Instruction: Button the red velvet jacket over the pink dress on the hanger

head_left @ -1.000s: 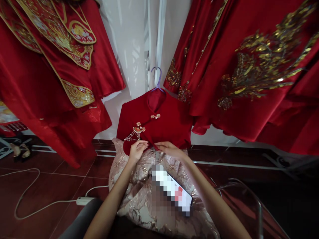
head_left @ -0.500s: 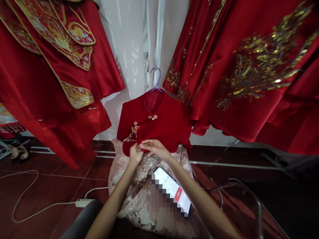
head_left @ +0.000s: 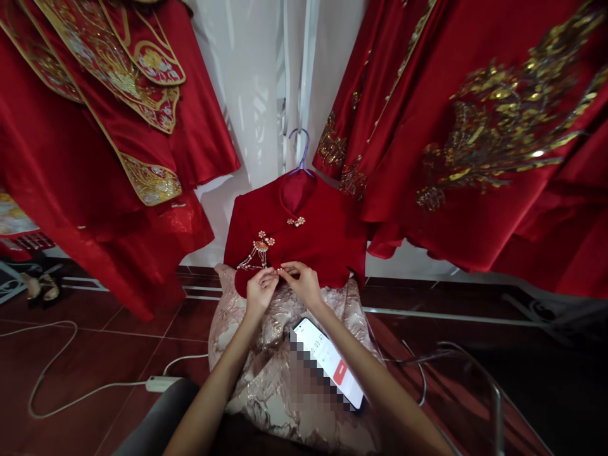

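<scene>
A red jacket hangs on a purple hanger, its lower part lying over shiny patterned pink fabric. At the jacket's front hem, my left hand and my right hand meet fingertip to fingertip. Both pinch a small beaded fastener, largely hidden by the fingers. Just above the left hand sits a beaded ornament with pearl strands. Another pearl fastener closes the collar.
Below my right forearm a phone with a running timer lies on the fabric. Embroidered red garments hang at left and right. A white power strip with a cable, and black shoes, are on the floor at left.
My right hand has drawn back slightly from over the left, and its fingers have bent into a pinch. The ornament's beads show more fully. The view has shifted a little.
</scene>
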### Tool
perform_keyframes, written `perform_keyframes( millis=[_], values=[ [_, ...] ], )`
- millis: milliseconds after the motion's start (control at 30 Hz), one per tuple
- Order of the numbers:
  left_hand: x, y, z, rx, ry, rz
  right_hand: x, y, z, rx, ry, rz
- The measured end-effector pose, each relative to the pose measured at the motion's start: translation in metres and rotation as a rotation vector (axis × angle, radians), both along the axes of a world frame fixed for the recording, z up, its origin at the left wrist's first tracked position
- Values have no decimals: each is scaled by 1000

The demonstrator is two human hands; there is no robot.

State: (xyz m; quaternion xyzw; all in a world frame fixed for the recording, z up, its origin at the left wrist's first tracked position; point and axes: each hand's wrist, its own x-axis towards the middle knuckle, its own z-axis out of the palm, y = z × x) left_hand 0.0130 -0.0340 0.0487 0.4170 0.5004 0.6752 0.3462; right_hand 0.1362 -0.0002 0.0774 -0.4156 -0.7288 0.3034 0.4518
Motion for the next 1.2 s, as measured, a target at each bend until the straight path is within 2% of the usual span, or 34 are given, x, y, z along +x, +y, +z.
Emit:
perform_keyframes(
  millis=[200,433,567,700,833,967,1100,1200],
  values=[
    [-2,-6,2,13,56,-4,1,-6,1,87,-142,-66],
    [-9,-8,4,10,109,-97,4,-8,2,99,-171,-88],
    [-7,-4,0,15,85,-115,6,-4,0,77,-172,-67],
    [-5,2,-7,20,48,-30,16,-1,2,59,-169,-20],
    [-11,11,-4,40,72,113,30,1,12,109,-107,-76],
    [-17,19,5,35,134,79,34,1,18,124,-72,-83],
    [-12,15,5,-87,158,109,28,1,7,43,-91,-24],
    [-4,6,0,-138,94,35,21,2,-10,1,-98,6]
  ],
)
